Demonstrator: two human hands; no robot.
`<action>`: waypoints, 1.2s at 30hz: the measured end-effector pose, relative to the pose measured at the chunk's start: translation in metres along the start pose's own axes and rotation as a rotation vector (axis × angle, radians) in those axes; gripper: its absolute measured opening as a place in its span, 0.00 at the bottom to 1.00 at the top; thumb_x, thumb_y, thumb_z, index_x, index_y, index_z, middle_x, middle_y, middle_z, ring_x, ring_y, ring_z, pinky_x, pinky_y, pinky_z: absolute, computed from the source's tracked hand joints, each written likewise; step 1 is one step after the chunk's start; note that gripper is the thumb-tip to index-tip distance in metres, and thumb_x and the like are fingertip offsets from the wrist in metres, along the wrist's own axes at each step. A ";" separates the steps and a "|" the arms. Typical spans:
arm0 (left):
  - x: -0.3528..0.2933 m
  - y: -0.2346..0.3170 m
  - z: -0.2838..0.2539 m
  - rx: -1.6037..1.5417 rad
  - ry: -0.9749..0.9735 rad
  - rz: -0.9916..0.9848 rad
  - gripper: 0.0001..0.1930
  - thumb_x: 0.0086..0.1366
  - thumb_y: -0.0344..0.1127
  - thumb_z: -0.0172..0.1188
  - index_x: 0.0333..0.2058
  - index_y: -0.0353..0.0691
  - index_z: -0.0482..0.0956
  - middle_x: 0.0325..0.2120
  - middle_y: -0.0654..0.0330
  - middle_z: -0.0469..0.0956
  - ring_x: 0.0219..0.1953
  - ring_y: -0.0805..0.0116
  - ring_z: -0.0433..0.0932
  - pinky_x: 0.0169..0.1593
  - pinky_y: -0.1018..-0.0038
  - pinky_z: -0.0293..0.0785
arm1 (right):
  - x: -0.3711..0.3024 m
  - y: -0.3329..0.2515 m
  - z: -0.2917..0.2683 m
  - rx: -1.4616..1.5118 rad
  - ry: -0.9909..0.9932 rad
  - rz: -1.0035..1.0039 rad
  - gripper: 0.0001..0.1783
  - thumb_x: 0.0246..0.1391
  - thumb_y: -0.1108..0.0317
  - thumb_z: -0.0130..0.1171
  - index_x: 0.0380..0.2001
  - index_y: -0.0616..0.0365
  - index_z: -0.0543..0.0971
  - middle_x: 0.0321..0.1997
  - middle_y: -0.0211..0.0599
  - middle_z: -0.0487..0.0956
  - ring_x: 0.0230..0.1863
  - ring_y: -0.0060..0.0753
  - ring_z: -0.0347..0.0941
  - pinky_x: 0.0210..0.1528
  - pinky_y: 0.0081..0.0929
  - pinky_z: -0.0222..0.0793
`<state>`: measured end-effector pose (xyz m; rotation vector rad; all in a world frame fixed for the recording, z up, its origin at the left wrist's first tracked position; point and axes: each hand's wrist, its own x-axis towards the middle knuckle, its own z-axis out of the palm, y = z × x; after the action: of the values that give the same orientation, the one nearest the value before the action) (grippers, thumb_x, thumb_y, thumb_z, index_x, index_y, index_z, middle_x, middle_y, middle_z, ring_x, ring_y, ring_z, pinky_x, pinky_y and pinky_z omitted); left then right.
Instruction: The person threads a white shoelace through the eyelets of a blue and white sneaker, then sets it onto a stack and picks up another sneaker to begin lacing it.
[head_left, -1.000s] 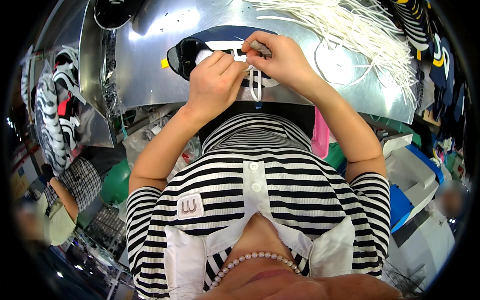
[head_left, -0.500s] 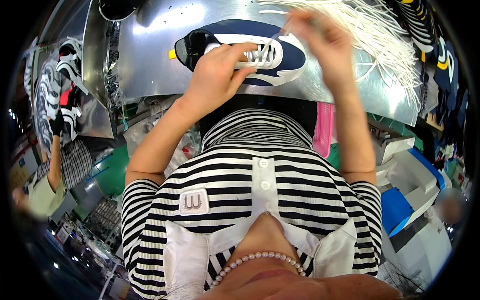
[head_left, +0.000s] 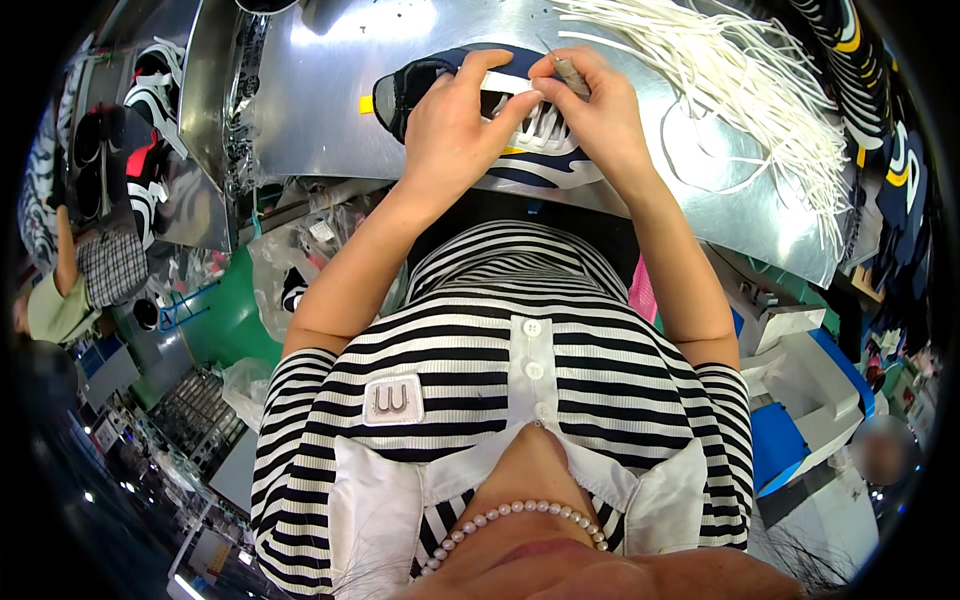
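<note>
A navy and white sneaker lies on the metal worktable, its dark opening to the left and its toe to the right. White lace crosses its front eyelets. My left hand is closed on the sneaker's upper, thumb and fingers about the white eyelet edge. Against it, my right hand has its thumb and finger pinched at the same edge. A short-handled awl with a thin metal tip is held in the right hand, tip pointing away. Whether the right fingertips also hold lace cannot be made out.
A heap of white laces covers the table's right side. Dark striped shoe uppers hang at the far right. More shoes stand at left, near another person. A blue and white box is at lower right.
My right hand has come down from beyond the toe to the eyelets, beside the left. The sneaker has tipped towards me. The awl now shows clearly in the right hand.
</note>
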<state>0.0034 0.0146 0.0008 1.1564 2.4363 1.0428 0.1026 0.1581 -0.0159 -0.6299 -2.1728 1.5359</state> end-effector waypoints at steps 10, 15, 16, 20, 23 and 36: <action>-0.001 -0.002 0.006 -0.005 0.091 -0.026 0.21 0.55 0.38 0.72 0.48 0.42 0.79 0.35 0.56 0.83 0.36 0.63 0.82 0.41 0.71 0.75 | -0.033 -0.017 -0.022 -0.099 -0.124 0.035 0.12 0.62 0.64 0.58 0.39 0.62 0.75 0.34 0.45 0.82 0.34 0.40 0.81 0.38 0.33 0.75; -0.002 -0.004 0.007 -0.031 0.082 0.003 0.21 0.56 0.35 0.71 0.49 0.41 0.79 0.35 0.56 0.83 0.37 0.64 0.81 0.42 0.71 0.75 | -0.027 -0.018 -0.022 -0.267 -0.162 -0.011 0.10 0.60 0.66 0.57 0.39 0.61 0.75 0.30 0.44 0.82 0.32 0.47 0.80 0.35 0.37 0.73; -0.002 -0.004 0.007 -0.048 0.082 0.005 0.21 0.56 0.34 0.71 0.49 0.41 0.79 0.35 0.56 0.83 0.36 0.65 0.81 0.42 0.72 0.76 | -0.025 -0.018 -0.021 -0.302 -0.164 -0.022 0.10 0.60 0.66 0.57 0.40 0.62 0.74 0.30 0.44 0.82 0.32 0.47 0.79 0.35 0.38 0.73; -0.007 -0.007 0.009 -0.150 0.123 0.010 0.21 0.57 0.33 0.70 0.49 0.38 0.78 0.35 0.55 0.83 0.36 0.68 0.82 0.42 0.73 0.77 | -0.017 -0.026 -0.024 -0.308 -0.217 -0.048 0.12 0.60 0.66 0.56 0.42 0.63 0.74 0.29 0.43 0.82 0.32 0.49 0.80 0.36 0.40 0.73; -0.008 -0.002 0.007 -0.122 0.132 -0.012 0.21 0.57 0.32 0.70 0.49 0.37 0.78 0.36 0.55 0.83 0.36 0.70 0.82 0.42 0.74 0.77 | -0.025 -0.024 -0.025 -0.220 -0.150 -0.032 0.12 0.60 0.66 0.56 0.43 0.63 0.74 0.29 0.43 0.83 0.33 0.48 0.80 0.37 0.40 0.73; -0.014 -0.006 0.009 -0.278 0.105 0.083 0.17 0.59 0.28 0.65 0.48 0.37 0.78 0.31 0.56 0.81 0.33 0.67 0.79 0.39 0.72 0.74 | -0.010 -0.023 -0.023 -0.482 -0.253 -0.212 0.17 0.56 0.68 0.58 0.44 0.65 0.69 0.26 0.46 0.81 0.32 0.51 0.80 0.33 0.43 0.72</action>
<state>0.0134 0.0057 -0.0111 1.1419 2.2407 1.4471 0.1208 0.1630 0.0124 -0.3379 -2.7329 1.0313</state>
